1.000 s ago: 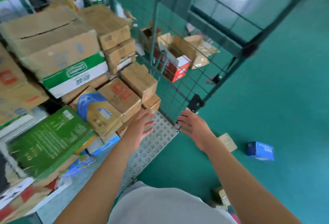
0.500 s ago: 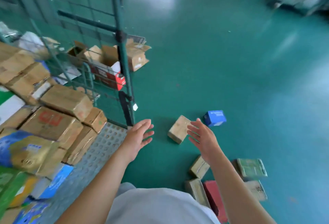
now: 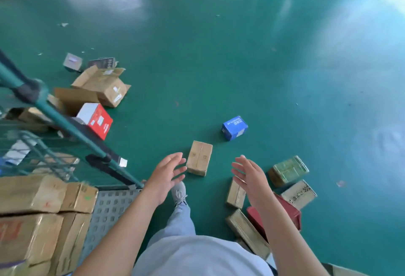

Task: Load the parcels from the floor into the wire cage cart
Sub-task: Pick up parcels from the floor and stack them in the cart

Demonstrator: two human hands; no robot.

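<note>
Now your empty left hand (image 3: 167,174) and right hand (image 3: 249,177), fingers spread wide, flank the small taped brown cardboard parcel (image 3: 199,158) on the green floor (image 3: 219,61), seemingly ready to scoop it for the green wire cage cart (image 3: 72,129).

Green floor (image 3: 219,67) bears scattered parcels: brown box (image 3: 199,158), blue box (image 3: 234,127), red carton (image 3: 97,120).

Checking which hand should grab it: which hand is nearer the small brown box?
Left. The left hand is just beside the small brown box, fingertips nearly touching; the right hand hovers farther off, on its other side.
</note>
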